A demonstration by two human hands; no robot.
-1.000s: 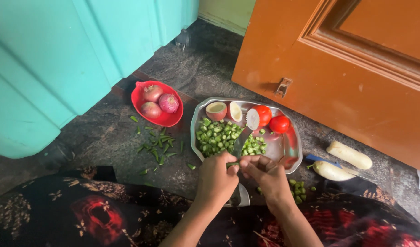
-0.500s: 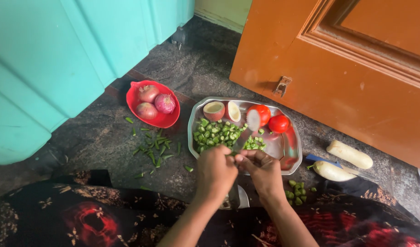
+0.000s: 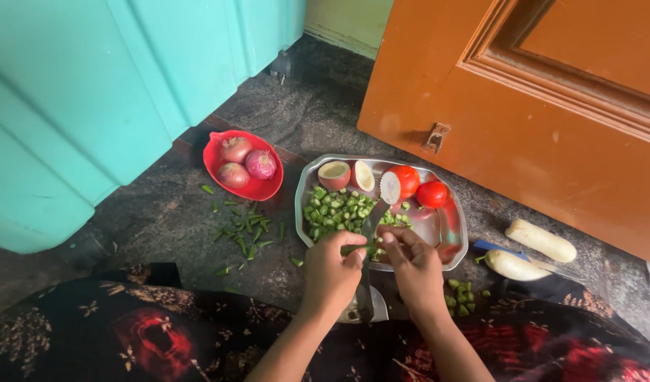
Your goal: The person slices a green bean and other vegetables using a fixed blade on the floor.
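Two containers sit on the dark stone floor between the turquoise barrel and the orange door. The red bowl holds three purple onions, close together and touching. Just to its right, the steel tray carries a heap of chopped green pieces on its left half, two halved pale vegetables along the far rim with cut faces up, a sliced tomato and a whole tomato beside it. More green trimmings lie scattered on the floor between bowl and tray, and a small pile of green pieces rests near the right wrist. Two peeled white vegetables lie on the floor right of the tray, near the door. An upright blade rises at the tray's near edge, its long axis running from the person toward the tray, tip leaning away over the chopped heap. The left hand and right hand both pinch a thin green bean, held crosswise, its length running left to right against the blade, above the tray's near rim. Both hands are closed narrowly around it, fingertips nearly meeting at the blade.
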